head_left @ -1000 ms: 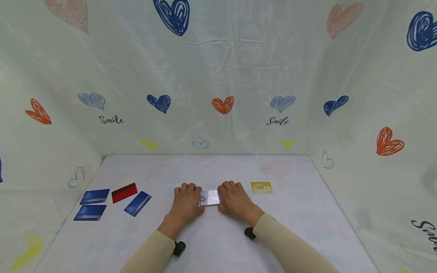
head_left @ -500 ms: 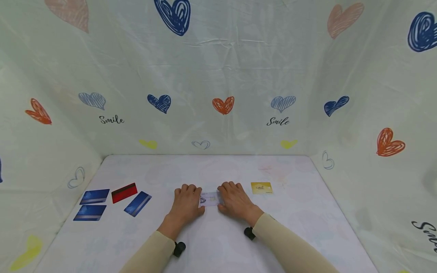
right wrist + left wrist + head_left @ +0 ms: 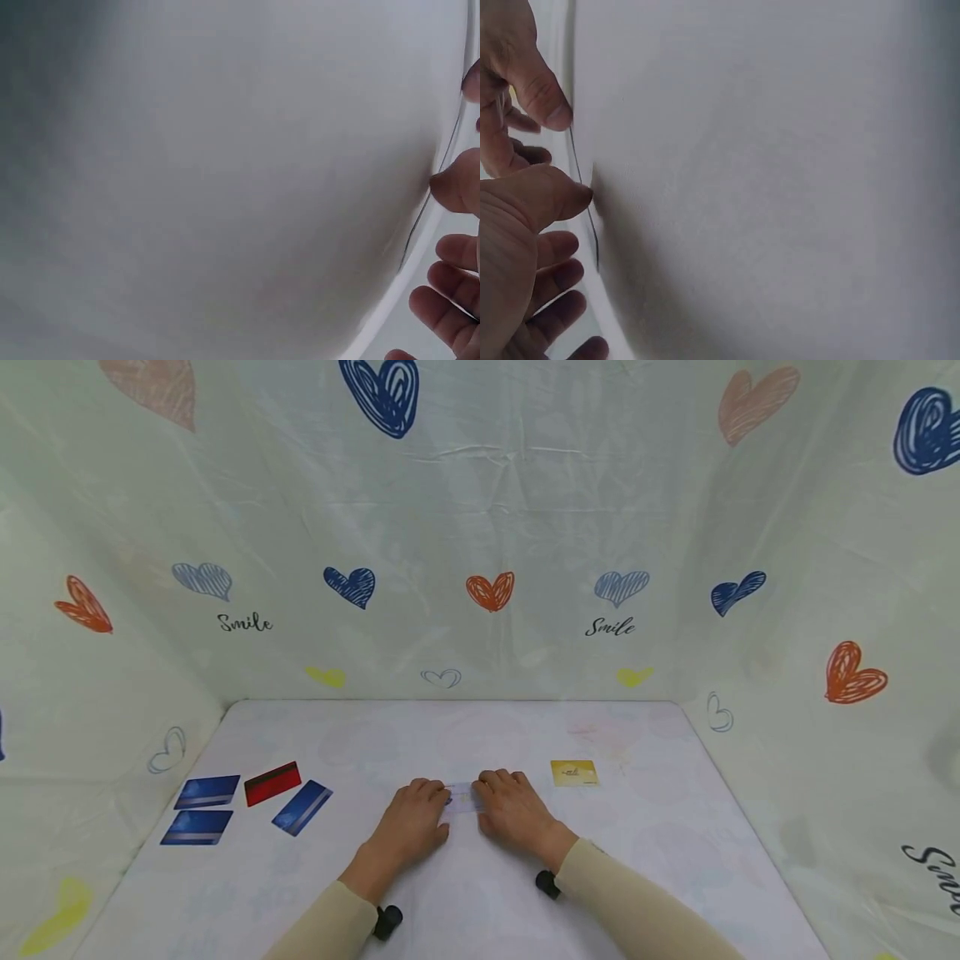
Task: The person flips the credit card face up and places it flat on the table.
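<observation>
Pale card (image 3: 462, 797) midway between your left hand (image 3: 411, 821) and right hand (image 3: 517, 814), neither nearer, each pinching an end; its long axis apparently runs side to side across the tabletop (image 3: 465, 893).

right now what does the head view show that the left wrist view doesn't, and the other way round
Only the head view shows the blue cards, the red card, the beige sleeves, the hearts on the backdrop and the upper face of the pale card.

Only the left wrist view shows the palm side of the left hand and the pale card edge-on, as a thin dark line.

Both share the two hands, with the right hand opposite the left at the card, and the white table.
</observation>
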The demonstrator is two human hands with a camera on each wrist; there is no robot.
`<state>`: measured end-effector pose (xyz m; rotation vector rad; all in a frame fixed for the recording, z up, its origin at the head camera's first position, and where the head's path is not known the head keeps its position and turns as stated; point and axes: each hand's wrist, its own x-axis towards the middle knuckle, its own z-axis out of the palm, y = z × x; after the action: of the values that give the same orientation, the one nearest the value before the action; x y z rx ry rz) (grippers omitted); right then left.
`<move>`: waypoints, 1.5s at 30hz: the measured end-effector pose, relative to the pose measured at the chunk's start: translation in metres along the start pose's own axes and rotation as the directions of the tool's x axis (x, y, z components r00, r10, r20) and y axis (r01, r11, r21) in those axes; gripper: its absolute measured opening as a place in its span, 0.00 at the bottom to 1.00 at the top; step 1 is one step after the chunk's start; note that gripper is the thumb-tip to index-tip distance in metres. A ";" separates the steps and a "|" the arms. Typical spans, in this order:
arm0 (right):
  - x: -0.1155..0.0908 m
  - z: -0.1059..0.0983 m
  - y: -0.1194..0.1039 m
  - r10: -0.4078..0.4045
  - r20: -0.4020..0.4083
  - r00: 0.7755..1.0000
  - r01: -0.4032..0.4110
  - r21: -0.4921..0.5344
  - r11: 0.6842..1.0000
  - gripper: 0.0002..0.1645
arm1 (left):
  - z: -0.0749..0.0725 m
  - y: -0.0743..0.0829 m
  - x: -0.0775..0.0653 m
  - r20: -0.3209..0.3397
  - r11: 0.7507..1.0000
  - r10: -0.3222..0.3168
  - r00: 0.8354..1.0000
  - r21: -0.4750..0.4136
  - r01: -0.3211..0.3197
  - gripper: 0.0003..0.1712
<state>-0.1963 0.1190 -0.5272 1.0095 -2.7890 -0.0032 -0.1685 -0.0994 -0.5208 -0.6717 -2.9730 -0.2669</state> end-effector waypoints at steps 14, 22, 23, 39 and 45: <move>-0.017 -0.003 -0.015 -0.081 0.133 0.988 0.095 -0.103 0.990 0.31 | -0.003 0.010 -0.021 0.174 0.993 0.053 0.983 -0.116 -0.033 0.38; -0.023 -0.001 -0.012 -0.050 0.171 0.984 0.061 -0.061 0.996 0.33 | 0.002 0.015 -0.020 0.198 0.993 0.058 0.978 -0.110 -0.036 0.39; -0.024 -0.001 -0.011 -0.046 0.172 0.984 0.057 -0.055 0.997 0.33 | 0.003 0.016 -0.019 0.201 0.993 0.059 0.978 -0.110 -0.038 0.40; -0.049 -0.007 0.006 0.004 0.176 0.984 -0.005 0.006 1.000 0.34 | 0.007 0.039 -0.006 0.268 0.995 0.093 0.959 -0.061 -0.080 0.42; -0.059 -0.007 0.009 0.024 0.148 0.989 -0.025 0.006 1.000 0.34 | 0.011 0.050 0.001 0.287 0.993 0.118 0.951 -0.032 -0.114 0.43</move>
<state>-0.1569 0.1639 -0.5295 1.0158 -2.9369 -0.0670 -0.1484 -0.0526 -0.5238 -0.9608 -3.1891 -0.1977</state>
